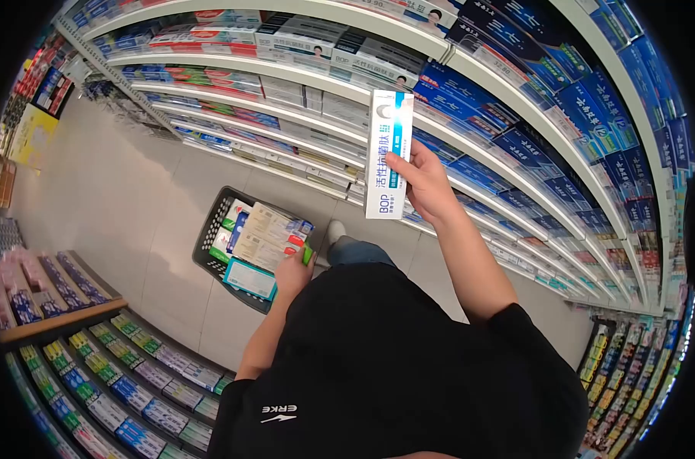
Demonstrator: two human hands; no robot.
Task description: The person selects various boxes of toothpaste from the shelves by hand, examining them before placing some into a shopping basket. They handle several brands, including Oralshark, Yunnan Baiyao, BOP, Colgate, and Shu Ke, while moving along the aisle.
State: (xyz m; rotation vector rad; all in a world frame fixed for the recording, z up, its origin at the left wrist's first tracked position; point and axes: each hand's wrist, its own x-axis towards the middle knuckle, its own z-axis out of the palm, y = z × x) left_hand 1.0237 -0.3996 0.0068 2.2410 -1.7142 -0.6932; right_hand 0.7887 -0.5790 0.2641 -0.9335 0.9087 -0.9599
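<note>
My right hand (430,182) grips a white toothpaste box (386,157) with blue lettering, "BOP" among it, and a teal stripe. The box is held upright in front of the shelves, thumb across its face. Low at my left side, my left hand (292,271) is closed around the green handle (308,254) of a dark grey shopping basket (210,243). Inside the basket lie several packages, among them a beige printed pack (262,233) and a teal-edged box (249,278). Small red patches show by the fingers of this hand.
Long curved-looking shelves (332,84) stocked with toothpaste boxes run along the front and right. A lower display rack (133,375) of packaged goods stands at the left. Tiled floor (160,199) lies between them, with one of my shoes (337,231) near the basket.
</note>
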